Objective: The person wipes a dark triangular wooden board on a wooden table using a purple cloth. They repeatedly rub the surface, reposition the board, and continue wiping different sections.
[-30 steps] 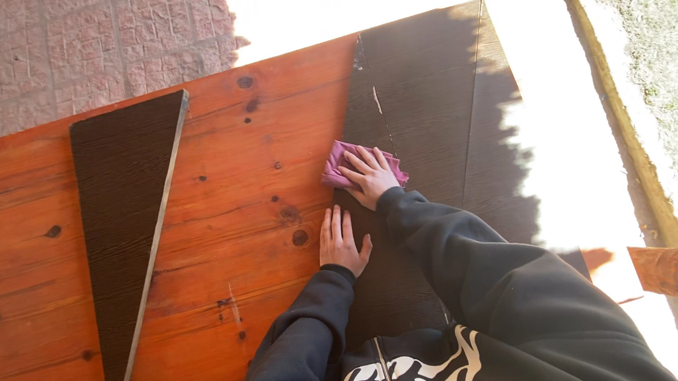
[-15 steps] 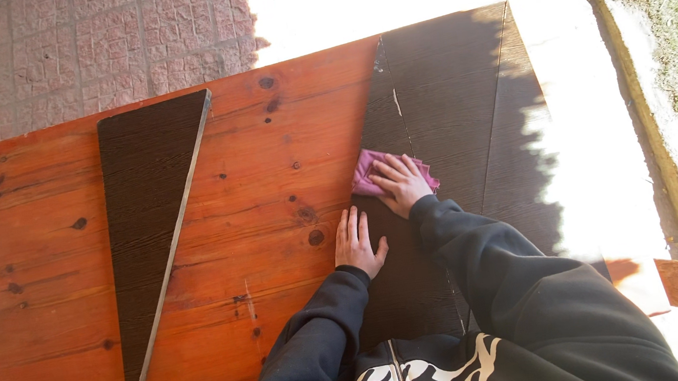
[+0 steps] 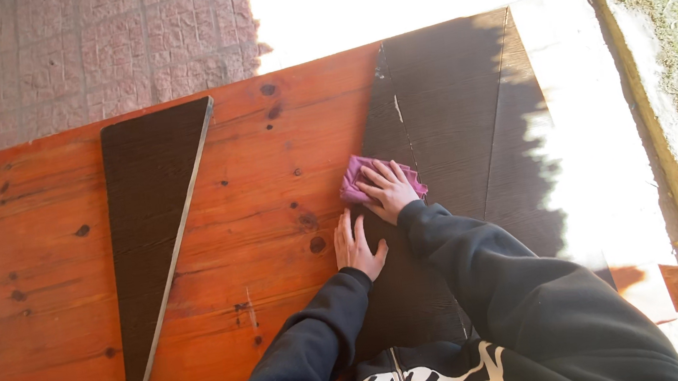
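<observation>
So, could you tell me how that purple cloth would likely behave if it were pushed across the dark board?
The purple cloth looks soft and floppy: it lies bunched in folds under the right hand, so it would probably crumple rather than slide as one piece. It seems light, so it likely moves only where pressed. On the dark board, which looks grainy, it may drag a little.

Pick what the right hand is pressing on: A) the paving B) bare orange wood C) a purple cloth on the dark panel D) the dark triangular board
C: the right hand lies flat on a purple cloth on the dark panel; the left hand rests beside it at the panel's edge.
</observation>
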